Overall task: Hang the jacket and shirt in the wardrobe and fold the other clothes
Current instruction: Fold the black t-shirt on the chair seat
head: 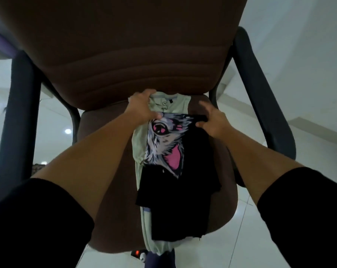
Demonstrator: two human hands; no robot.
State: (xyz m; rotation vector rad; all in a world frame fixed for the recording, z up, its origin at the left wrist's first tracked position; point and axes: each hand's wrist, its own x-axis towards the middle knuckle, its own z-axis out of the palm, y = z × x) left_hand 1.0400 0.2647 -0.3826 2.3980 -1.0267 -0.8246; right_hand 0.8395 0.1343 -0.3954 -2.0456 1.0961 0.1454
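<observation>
Lying lengthwise on the seat of a brown office chair, the folded black T-shirt with a wolf-face print rests on a pale green T-shirt, both with their long axes running from the backrest toward the seat's front edge, the green collar pointing at the backrest. The left hand presses the green shirt beside the collar, thumb on the black shirt's far corner. The right hand, apart from the left, pinches the black shirt's other far corner.
</observation>
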